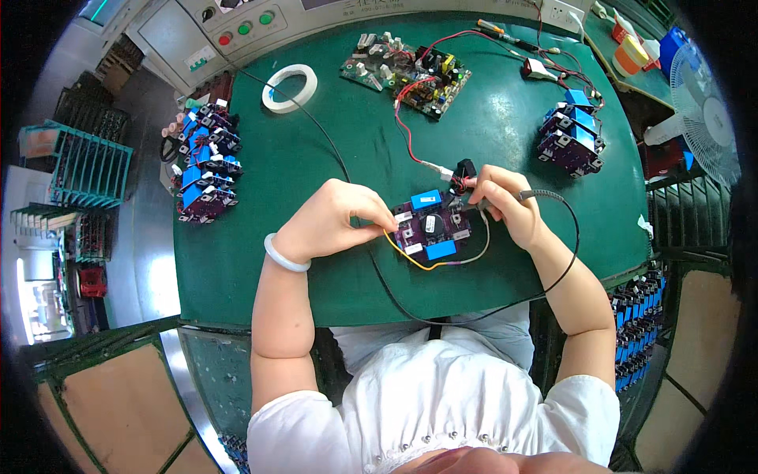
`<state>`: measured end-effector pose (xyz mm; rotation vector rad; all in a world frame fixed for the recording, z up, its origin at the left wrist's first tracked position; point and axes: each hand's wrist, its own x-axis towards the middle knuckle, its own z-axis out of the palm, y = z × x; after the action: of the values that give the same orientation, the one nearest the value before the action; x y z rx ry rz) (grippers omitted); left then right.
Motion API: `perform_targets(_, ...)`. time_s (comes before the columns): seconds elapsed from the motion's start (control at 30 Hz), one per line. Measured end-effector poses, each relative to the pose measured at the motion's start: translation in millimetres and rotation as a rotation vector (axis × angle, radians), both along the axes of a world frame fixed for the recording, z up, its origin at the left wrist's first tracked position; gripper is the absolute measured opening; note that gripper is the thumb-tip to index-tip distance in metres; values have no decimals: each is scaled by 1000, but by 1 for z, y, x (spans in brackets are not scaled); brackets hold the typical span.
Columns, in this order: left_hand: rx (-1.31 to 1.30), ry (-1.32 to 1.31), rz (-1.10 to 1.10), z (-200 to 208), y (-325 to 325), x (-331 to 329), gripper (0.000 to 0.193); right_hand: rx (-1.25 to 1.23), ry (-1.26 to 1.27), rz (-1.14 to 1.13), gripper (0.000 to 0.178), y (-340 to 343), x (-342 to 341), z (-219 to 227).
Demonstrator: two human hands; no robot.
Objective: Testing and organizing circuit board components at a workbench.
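Observation:
A dark purple circuit board (454,235) with blue box-shaped components lies on the green table in front of me. My left hand (347,219) is closed at the board's left edge, thumb and forefinger pinching the end of a thin yellow wire (418,265). The wire loops below the board, turns grey and runs up to my right hand (509,201). That hand is closed round a probe (483,205) with a black cable (579,237), over the board's upper right corner; its tip is hard to make out. A white connector on red leads (410,142) meets the board's top.
A larger circuit board (410,73) lies at the back. Stacked boards stand at left (207,162) and right (572,133). A roll of white tape (289,88) is at back left. The black cable crosses the table. A fan (705,114) stands far right.

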<state>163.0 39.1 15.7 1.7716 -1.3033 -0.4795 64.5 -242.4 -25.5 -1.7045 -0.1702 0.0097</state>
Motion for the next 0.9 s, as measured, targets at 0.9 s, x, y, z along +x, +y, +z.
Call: perform_targets(0.9,44,57,-15,0,-6,-2,18,-104,42,95,15,-9,2,-6)
